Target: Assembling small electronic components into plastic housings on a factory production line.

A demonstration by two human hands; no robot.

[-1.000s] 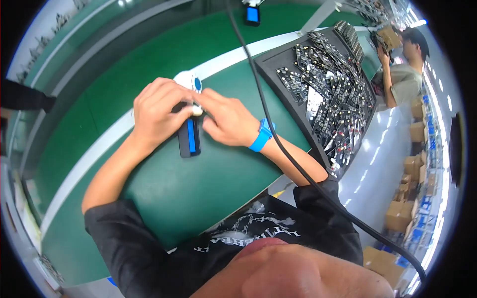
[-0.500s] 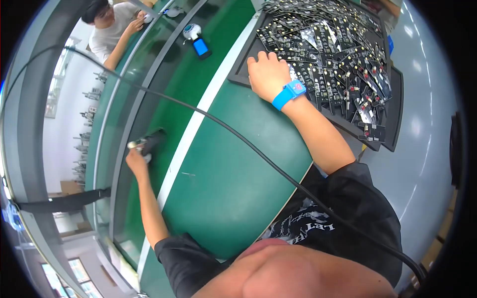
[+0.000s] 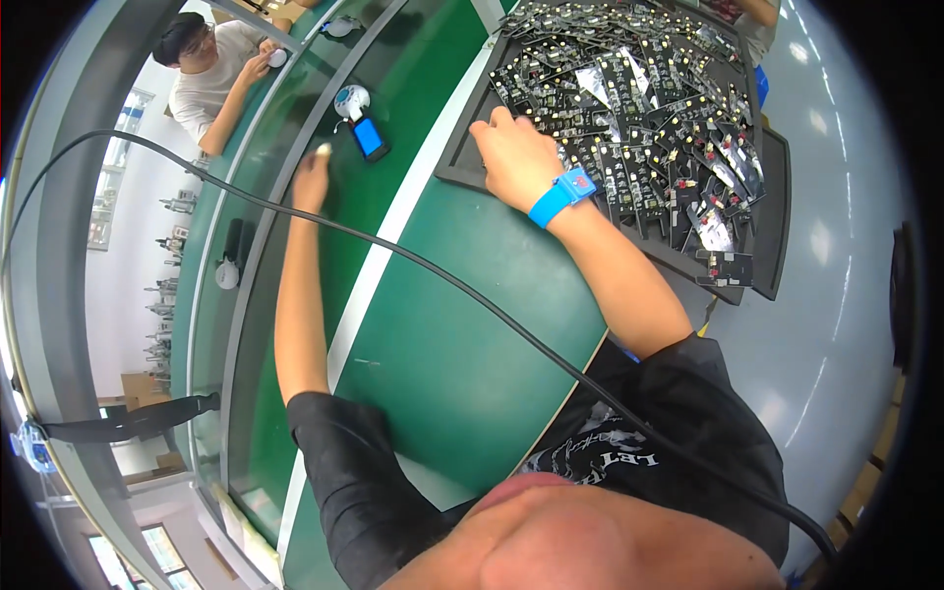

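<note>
My left hand [image 3: 312,181] reaches out over the green belt, blurred, with a finger stretched out and a pale cap on one fingertip; nothing shows in it. Just ahead lies a white round device [image 3: 352,100] beside a black handheld unit [image 3: 369,139] with a lit blue screen. To the left, past the grey rail, lies another white round piece [image 3: 227,274] with a black part [image 3: 234,239]. My right hand [image 3: 518,160], a blue watch on its wrist, is closed at the near left part of a dark tray [image 3: 454,169]; its curled fingers hide whatever they hold.
Many black circuit boards [image 3: 639,128] heap up in the tray. A black cable [image 3: 442,246] crosses the view above the green table [image 3: 472,295]. A co-worker [image 3: 202,84] at the far left handles a white round thing [image 3: 278,58]. Grey rails [image 3: 258,231] border the belt.
My left hand has let go of the black-and-white device, which now lies left past the rail, and has moved forward along the belt. My right hand stays at the tray, its fingers curled more.
</note>
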